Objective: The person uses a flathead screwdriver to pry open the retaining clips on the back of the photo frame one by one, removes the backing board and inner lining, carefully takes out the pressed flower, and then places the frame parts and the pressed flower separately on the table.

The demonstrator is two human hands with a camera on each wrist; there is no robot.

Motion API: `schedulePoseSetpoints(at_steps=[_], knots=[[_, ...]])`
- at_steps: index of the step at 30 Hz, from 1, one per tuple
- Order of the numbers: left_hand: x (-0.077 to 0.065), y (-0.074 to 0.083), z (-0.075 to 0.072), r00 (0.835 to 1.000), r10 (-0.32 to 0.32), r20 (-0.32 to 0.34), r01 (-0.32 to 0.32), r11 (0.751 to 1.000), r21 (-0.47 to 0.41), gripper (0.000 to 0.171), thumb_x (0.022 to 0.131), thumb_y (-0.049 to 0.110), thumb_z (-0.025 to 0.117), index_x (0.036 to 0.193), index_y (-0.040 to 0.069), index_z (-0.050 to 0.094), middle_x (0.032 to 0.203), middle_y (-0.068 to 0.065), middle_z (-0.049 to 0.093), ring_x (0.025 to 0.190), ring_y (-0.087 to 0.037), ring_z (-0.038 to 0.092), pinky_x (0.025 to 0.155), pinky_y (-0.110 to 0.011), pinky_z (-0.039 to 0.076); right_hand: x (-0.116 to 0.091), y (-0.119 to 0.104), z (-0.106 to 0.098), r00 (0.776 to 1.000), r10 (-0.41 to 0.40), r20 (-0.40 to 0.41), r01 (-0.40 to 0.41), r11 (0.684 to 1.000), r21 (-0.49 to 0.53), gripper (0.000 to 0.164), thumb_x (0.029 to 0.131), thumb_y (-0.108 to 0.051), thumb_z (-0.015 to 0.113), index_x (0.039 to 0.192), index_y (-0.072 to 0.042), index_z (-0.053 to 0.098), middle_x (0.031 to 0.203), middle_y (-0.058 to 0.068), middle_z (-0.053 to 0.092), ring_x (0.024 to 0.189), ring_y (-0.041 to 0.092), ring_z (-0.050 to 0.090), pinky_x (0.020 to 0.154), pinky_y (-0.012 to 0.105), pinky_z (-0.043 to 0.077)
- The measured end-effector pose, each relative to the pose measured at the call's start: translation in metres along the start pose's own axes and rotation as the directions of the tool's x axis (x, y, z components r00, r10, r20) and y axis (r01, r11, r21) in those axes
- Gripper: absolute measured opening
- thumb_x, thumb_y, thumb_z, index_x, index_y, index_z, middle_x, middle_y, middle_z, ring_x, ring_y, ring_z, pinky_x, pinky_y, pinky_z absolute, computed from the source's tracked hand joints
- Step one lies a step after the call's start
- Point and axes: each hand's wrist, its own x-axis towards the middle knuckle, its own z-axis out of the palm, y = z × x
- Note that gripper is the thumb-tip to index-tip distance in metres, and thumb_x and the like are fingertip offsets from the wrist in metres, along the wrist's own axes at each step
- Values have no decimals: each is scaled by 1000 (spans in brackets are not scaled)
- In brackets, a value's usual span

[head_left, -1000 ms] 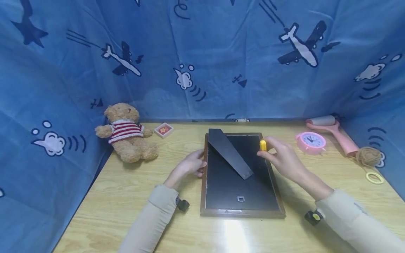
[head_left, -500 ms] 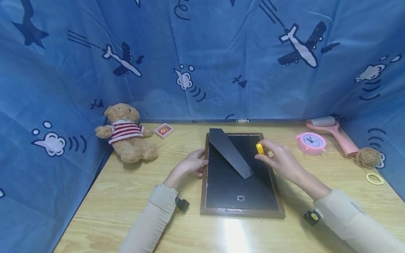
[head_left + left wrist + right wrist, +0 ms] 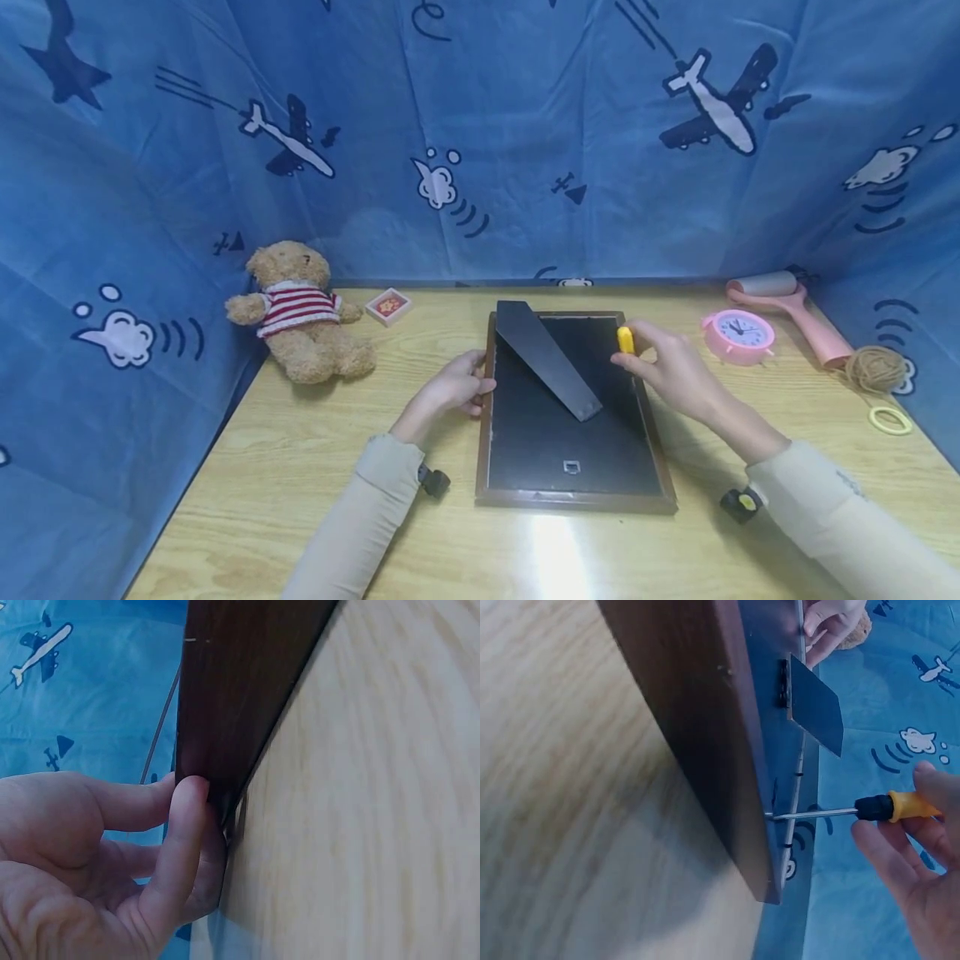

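Tabletop, near: bare wood grain of the table, with a bright glare below the frame.
Picture frame: lies on the table between the two hands, backing side up; a metal hanger sits at its near end.
Stand leg: slants across the backing, raised off it in the right wrist view.
Left hand: narrow – thumb and fingers pinch the frame's left edge.
Right hand: narrow, pinching the yellow handle of the screwdriver.
Screwdriver: at the frame's far right part, its tip at the inner edge of the rim.
Change: half a second ago the handle leaned toward the backing; now it stands closer to upright and further out. The frame has kept its place.
Finding: judged as levering at the rim, the left hand steadying; whether anything there has loosened cannot be told.
Far right: yellow ring, twine ball, pink clock, pink roller.
Far left: teddy bear – beside it, a small box.
Backdrop: blue curtain.
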Motion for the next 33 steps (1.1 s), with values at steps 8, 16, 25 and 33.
schedulePoseSetpoints(at_steps=[8, 16, 25, 33], knots=[[-1, 2, 0, 1000, -8, -19, 8, 1000, 2, 71, 106, 2, 57, 167, 2, 21, 117, -12, 46, 75, -18, 53, 55, -21, 55, -7, 10, -1, 993, 74, -95, -65, 993, 98, 20, 97, -9, 75, 112, -3, 64, 93, 10, 69, 83, 30, 76, 62, 23, 63], [0, 1, 1, 1000, -10, -13, 10, 1000, 7, 71, 106, 2, 57, 167, 1, 20, 108, -7, 42, 75, -18, 52, 55, -21, 55, 2, -5, -4, 999, 41, 3, -41, 999, -6, 18, 97, -16, 77, 109, -11, 64, 88, 5, 71, 87, 26, 71, 67, 30, 59], [2, 1, 3, 1000, 0, 23, 0, 1000, -6, 72, 107, 2, 55, 168, 1, 17, 105, -5, 40, 73, -17, 49, 55, -22, 53, 18, -12, 0, 977, -102, 187, 124, 986, -110, 25, 91, -13, 82, 110, -10, 66, 80, -1, 62, 70, 12, 54, 61, 25, 50], [1, 0, 2, 1000, -6, 9, 6, 1000, -4, 71, 106, 2, 56, 167, 1, 19, 105, -5, 39, 73, -17, 49, 54, -21, 52, 24, -15, 4, 974, -108, 201, 133, 984, -116, 24, 91, -14, 83, 105, -12, 64, 79, -1, 61, 70, 13, 54, 62, 27, 47]])
